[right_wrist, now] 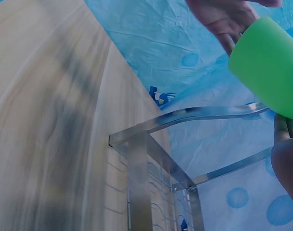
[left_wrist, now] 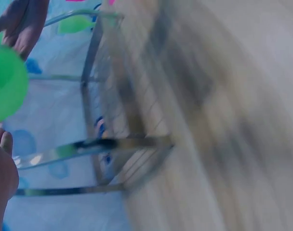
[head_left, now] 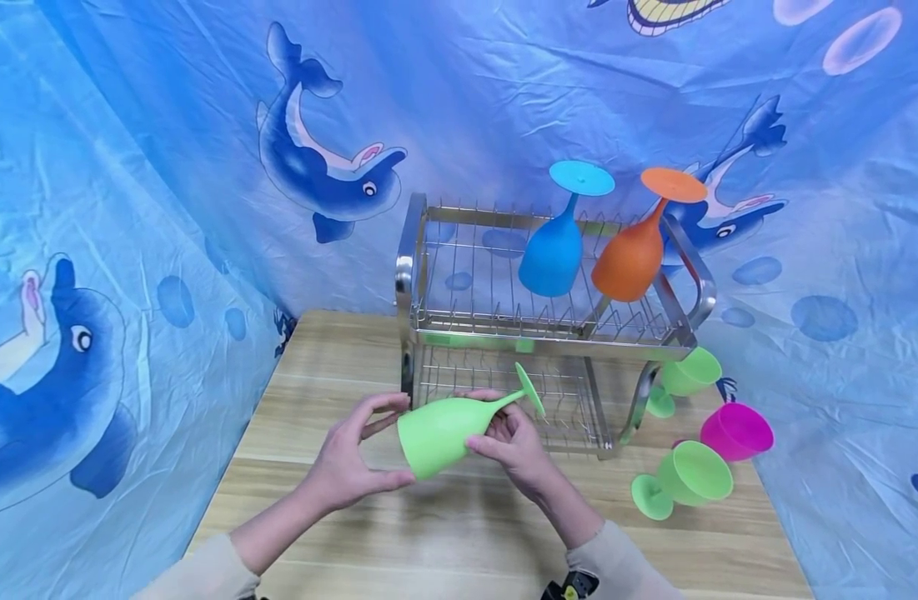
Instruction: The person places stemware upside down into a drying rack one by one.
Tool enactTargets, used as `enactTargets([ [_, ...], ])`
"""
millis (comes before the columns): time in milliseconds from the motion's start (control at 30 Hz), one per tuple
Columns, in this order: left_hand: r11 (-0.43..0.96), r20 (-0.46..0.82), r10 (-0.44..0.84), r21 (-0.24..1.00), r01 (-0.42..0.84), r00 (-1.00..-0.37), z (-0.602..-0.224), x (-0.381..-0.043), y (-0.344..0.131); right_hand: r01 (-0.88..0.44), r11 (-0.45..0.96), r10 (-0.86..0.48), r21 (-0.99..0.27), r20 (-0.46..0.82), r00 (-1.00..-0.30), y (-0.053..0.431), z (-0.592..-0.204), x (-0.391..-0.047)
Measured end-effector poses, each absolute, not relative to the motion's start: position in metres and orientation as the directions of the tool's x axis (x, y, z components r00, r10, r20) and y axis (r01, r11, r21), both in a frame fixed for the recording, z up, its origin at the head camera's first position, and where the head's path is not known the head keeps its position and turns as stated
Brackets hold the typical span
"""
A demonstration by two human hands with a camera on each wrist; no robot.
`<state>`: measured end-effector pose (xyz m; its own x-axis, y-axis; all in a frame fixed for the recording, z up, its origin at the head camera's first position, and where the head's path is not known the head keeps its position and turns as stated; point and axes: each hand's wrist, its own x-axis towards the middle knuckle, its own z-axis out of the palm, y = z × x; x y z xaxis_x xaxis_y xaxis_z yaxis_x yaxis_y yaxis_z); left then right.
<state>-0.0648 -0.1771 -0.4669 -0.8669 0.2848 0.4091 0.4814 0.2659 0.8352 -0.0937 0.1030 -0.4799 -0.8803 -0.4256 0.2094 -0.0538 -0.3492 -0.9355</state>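
Observation:
A light-green plastic goblet (head_left: 447, 429) is held tilted in front of the rack, its foot up to the right and its mouth toward the left. The right hand (head_left: 514, 446) grips it where the bowl narrows to the stem, thumb in front. At the mouth end, the left hand (head_left: 353, 458) curves round the rim, thumb at the lower edge and fingers at the upper edge. The right wrist view shows the green bowl (right_wrist: 269, 67) between both hands. In the left wrist view the goblet (left_wrist: 6, 84) is cut off by the frame edge.
A two-tier metal dish rack (head_left: 549, 337) stands on the wooden table (head_left: 323, 358). On its top tier, a blue goblet (head_left: 554, 250) and an orange goblet (head_left: 633, 258) are upside down. Right of the rack are a magenta goblet (head_left: 736, 432), a near green goblet (head_left: 694, 473) and a far green goblet (head_left: 691, 372).

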Motion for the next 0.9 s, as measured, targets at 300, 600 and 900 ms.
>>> enactTargets([
  [300, 0.345, 0.492, 0.238, 0.763, 0.547, -0.837, -0.412, -0.095, -0.197, -0.097, -0.309, -0.479, -0.946, 0.243, -0.844, 0.116, -0.46, -0.087],
  [600, 0.358, 0.576, 0.006, 0.762, 0.54, -0.817, -0.365, -0.138, -0.192, -0.202, -0.246, -0.55, -0.948, 0.308, -0.776, 0.133, -0.412, -0.089],
  [900, 0.252, 0.454, -0.124, 0.874, 0.415, -0.882, -0.344, -0.165, -0.17, -0.355, -0.195, -0.566, -0.914, 0.4, -0.72, 0.151, -0.355, -0.103],
])
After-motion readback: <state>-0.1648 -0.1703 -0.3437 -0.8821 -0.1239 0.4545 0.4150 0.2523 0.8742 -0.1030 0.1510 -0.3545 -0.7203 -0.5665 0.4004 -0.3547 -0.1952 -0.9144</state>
